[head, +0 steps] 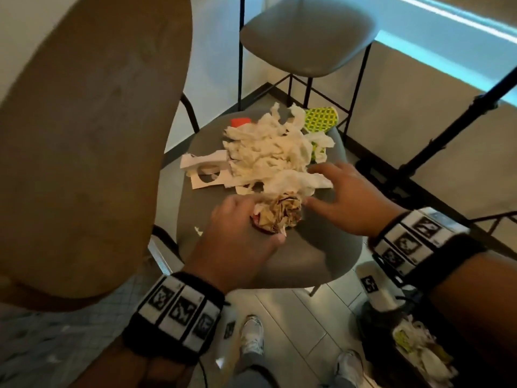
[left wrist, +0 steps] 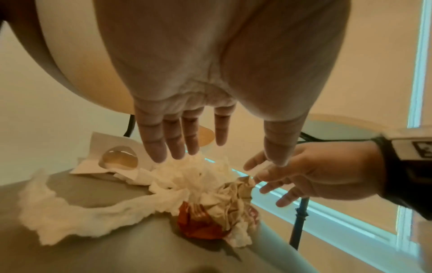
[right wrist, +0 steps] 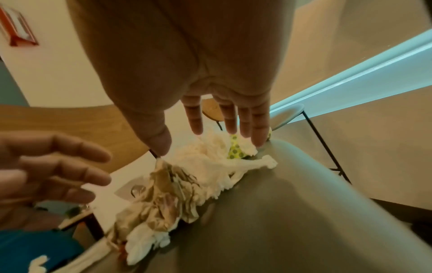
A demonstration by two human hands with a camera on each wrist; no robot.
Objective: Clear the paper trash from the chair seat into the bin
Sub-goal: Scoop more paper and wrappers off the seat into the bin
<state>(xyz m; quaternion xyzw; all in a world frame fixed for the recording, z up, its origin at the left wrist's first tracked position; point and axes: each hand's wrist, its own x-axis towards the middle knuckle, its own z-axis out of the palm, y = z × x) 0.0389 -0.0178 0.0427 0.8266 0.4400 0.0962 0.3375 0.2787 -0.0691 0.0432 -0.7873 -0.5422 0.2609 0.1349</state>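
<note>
Both hands had straight, spread fingers holding nothing: the left hand (head: 240,242) and right hand (head: 347,203) flanked a crumpled brown wrapper (head: 279,214) beside white tissue (head: 268,152) on the grey chair seat (head: 313,253).

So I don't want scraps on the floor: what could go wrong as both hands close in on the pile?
The white tissue is loose and stringy, so strands may trail off the chair seat. The cardboard piece overhangs the seat's edge and could get knocked off. Both left hand and right hand are open, gripping nothing.
</note>
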